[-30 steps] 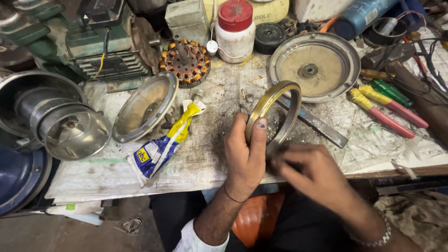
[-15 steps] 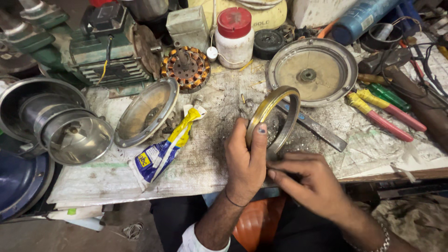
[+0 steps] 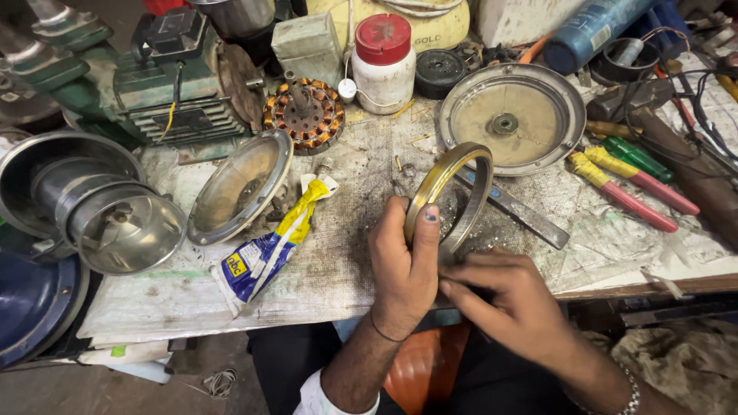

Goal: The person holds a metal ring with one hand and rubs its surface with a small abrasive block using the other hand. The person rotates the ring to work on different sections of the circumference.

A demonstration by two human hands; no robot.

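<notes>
My left hand [image 3: 403,265] grips a brass-and-steel metal ring [image 3: 461,177], held upright on its edge over the workbench, thumb pressed on its near rim. My right hand [image 3: 511,303] sits just below and right of the ring, fingertips touching its lower edge; whatever it may pinch is too small to see. A squeezed yellow-and-blue adhesive tube [image 3: 269,246] lies on the bench to the left of my left hand. A flat metal bar [image 3: 523,211] lies behind the ring.
A round metal end cover [image 3: 513,115] lies at the back right, a dished cover [image 3: 242,188] at the left. A copper-wound stator [image 3: 304,115], white jar with red lid [image 3: 382,61], green motor [image 3: 165,84], steel housing [image 3: 92,204] and pliers [image 3: 630,188] crowd the bench.
My right hand has moved left and settled against the ring's lower edge; one second ago it was blurred in motion. The left hand still holds the ring upright.
</notes>
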